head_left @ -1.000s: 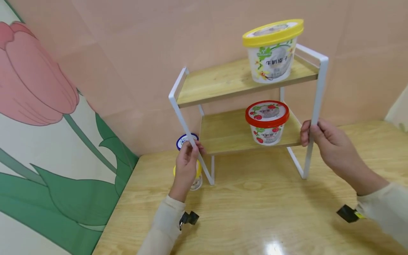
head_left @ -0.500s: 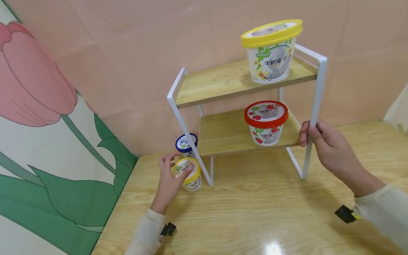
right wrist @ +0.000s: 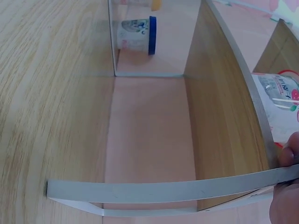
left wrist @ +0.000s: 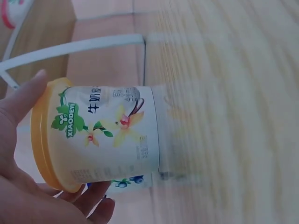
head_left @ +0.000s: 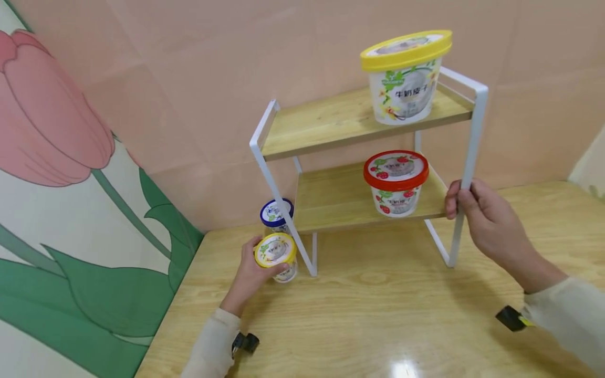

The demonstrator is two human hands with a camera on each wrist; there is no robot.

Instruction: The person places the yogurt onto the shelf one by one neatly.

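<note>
My left hand [head_left: 250, 273] curls round the yellow-lidded tub [head_left: 276, 251] on the table, left of the rack; in the left wrist view the thumb and fingers grip that tub [left wrist: 103, 135] near its lid. My right hand [head_left: 496, 231] holds the rack's white right front leg [head_left: 468, 152] at lower-shelf height; only part of this hand [right wrist: 287, 182] shows in the right wrist view. A red-lidded tub [head_left: 397, 184] stands on the lower shelf [head_left: 331, 194], and a larger-looking yellow-lidded tub [head_left: 406, 79] on the upper shelf [head_left: 326, 121].
A blue-lidded tub [head_left: 276, 212] stands behind the gripped one, partly behind the rack's left leg. The wooden table [head_left: 368, 315] meets a pink backdrop [head_left: 198, 94] at its back edge, and a tulip-printed panel [head_left: 52, 126] lines the left side.
My left hand has let go of the rack's left leg, moved left and down, and taken hold of the yellow-lidded tub. My right hand has stayed on the right leg.
</note>
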